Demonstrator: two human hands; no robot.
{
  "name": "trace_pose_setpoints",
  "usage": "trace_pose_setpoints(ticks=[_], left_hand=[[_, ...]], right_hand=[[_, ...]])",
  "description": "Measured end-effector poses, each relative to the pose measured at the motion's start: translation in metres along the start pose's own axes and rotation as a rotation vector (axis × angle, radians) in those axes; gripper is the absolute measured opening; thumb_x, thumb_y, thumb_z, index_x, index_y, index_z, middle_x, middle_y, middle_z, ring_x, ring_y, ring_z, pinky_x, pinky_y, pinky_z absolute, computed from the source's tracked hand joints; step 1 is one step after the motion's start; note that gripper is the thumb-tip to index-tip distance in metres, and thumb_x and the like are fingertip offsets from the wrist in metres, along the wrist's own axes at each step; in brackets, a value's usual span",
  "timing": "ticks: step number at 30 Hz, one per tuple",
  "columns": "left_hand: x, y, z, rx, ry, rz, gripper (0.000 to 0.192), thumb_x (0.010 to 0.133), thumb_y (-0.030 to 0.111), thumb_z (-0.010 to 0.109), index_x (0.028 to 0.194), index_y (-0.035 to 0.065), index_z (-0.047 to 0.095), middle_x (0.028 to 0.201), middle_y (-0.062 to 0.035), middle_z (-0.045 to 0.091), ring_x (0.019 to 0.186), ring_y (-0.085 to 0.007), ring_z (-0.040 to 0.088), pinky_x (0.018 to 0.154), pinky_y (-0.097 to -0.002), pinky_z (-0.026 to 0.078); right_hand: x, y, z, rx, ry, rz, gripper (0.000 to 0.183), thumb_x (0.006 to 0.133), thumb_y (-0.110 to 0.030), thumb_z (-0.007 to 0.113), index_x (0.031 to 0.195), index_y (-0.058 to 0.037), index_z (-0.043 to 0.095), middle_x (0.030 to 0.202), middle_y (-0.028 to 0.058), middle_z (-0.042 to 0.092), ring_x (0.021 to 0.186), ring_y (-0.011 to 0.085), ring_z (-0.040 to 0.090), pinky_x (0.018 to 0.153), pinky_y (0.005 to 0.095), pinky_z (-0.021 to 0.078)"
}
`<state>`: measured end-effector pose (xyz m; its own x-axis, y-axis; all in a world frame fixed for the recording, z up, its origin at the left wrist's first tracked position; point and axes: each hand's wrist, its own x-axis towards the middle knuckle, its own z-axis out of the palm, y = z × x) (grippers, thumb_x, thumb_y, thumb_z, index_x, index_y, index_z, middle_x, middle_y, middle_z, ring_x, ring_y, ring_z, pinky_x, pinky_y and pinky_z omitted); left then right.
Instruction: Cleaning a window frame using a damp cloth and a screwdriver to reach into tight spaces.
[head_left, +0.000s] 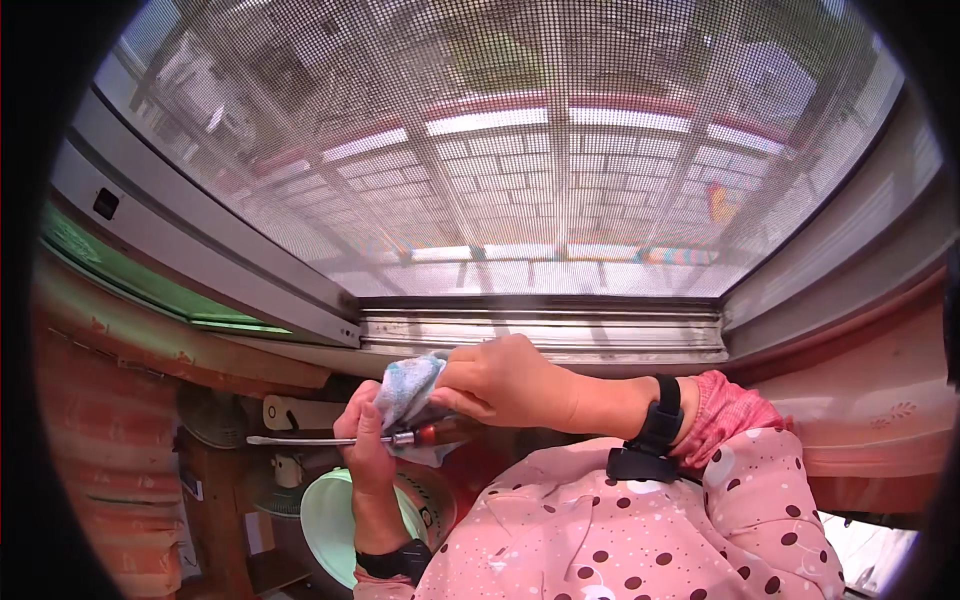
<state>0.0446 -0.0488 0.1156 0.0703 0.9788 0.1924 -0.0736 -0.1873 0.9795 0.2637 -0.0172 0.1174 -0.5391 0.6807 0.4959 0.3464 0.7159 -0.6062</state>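
My left hand (367, 435) is closed around a light blue and white cloth (409, 386) and the metal shank of a flat-blade screwdriver (300, 441). The screwdriver lies crosswise, its blade pointing left and its orange-brown handle under my right wrist. With my right hand (484, 379) I pinch the other side of the cloth, just above the handle. Both hands are over the near side of the sliding window's metal track (540, 330). Part of the cloth hangs below the screwdriver; the fingertips of my right hand are partly hidden by the cloth.
A mesh window screen (525, 187) rises beyond the track, with bars and brickwork behind it. At left are the white sash frame (210, 217) and an orange curtain (105, 442). A pale green bucket (326, 525) stands below my left forearm, near wooden shelving (225, 495).
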Motion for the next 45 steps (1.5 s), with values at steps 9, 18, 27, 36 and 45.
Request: trace_pose_setpoints(ticks=[9, 18, 27, 36, 45], left_hand=[[-0.004, 0.002, 0.000, 0.099, -0.229, 0.021, 0.037, 0.090, 0.032, 0.054, 0.086, -0.0051, 0.058, 0.084, -0.0085, 0.054, 0.073, -0.0143, 0.048, 0.066, -0.0261, 0.036], [-0.020, -0.015, -0.009, -0.113, -0.085, -0.080, 0.040, 0.090, 0.026, 0.053, 0.118, -0.0029, 0.052, 0.119, -0.0131, 0.052, 0.109, -0.0197, 0.050, 0.092, -0.0330, 0.039], [-0.033, -0.042, -0.034, 0.072, -0.185, -0.145, 0.037, 0.089, 0.018, 0.047, 0.118, -0.0046, 0.051, 0.109, -0.0107, 0.058, 0.096, -0.0179, 0.057, 0.084, -0.0300, 0.045], [-0.028, -0.026, -0.040, -0.046, 0.025, -0.134, 0.025, 0.093, 0.025, 0.047, 0.090, 0.0010, 0.054, 0.085, -0.0049, 0.056, 0.075, -0.0108, 0.050, 0.067, -0.0247, 0.042], [-0.030, -0.031, -0.006, 0.026, -0.341, -0.010, 0.024, 0.094, 0.010, 0.044, 0.114, 0.0003, 0.053, 0.102, -0.0066, 0.053, 0.092, -0.0141, 0.049, 0.082, -0.0275, 0.040]], right_hand=[[-0.002, 0.008, 0.023, 0.254, 0.062, 0.021, 0.020, 0.079, -0.027, 0.065, 0.090, -0.0097, 0.064, 0.076, 0.0076, 0.061, 0.073, 0.0289, 0.061, 0.064, 0.0383, 0.0491], [0.026, -0.045, -0.014, 0.201, 0.235, -0.153, 0.012, 0.079, -0.019, 0.063, 0.077, -0.0084, 0.058, 0.069, 0.0068, 0.059, 0.061, 0.0271, 0.060, 0.050, 0.0347, 0.0464], [0.029, -0.044, -0.013, 0.346, 0.355, 0.015, 0.013, 0.082, -0.017, 0.060, 0.083, -0.0040, 0.059, 0.072, 0.0115, 0.060, 0.067, 0.0310, 0.060, 0.057, 0.0353, 0.0468], [0.001, -0.014, -0.026, 0.186, 0.209, 0.279, 0.023, 0.088, -0.023, 0.054, 0.087, -0.0008, 0.051, 0.069, 0.0200, 0.060, 0.067, 0.0406, 0.058, 0.059, 0.0458, 0.0458], [0.047, -0.077, -0.059, 0.585, 0.430, 0.278, 0.014, 0.093, -0.014, 0.055, 0.098, -0.0012, 0.050, 0.077, 0.0013, 0.056, 0.065, 0.0043, 0.051, 0.055, 0.0190, 0.0430]])
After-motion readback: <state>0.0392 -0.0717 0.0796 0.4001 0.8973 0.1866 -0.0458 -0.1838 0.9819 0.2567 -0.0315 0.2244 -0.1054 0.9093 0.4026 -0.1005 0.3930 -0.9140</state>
